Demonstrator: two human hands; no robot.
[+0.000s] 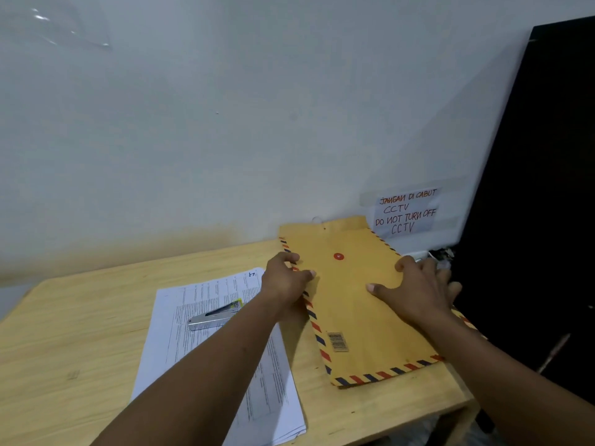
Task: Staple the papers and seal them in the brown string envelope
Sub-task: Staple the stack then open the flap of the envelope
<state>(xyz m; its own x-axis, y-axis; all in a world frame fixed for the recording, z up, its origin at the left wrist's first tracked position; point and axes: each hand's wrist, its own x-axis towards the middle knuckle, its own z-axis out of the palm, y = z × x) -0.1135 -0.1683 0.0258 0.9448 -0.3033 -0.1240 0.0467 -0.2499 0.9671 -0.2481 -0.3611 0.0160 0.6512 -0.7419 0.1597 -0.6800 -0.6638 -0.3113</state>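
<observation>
A brown envelope [357,304] with a red-and-blue striped border and a red string button lies at the right of the wooden table [80,333]; its flap stands up against the wall. My left hand [285,280] grips its left edge, thumb on top. My right hand [421,289] holds its right side, fingers spread over the edge. A stack of printed papers [206,365] lies left of the envelope, partly under my left forearm. A silver stapler [214,315] rests on the papers.
A handwritten notice [407,210] is taped to the white wall behind the envelope. A tall black panel [534,188] stands at the right, close to the table's edge. Small cables or plugs [441,255] sit in the far right corner.
</observation>
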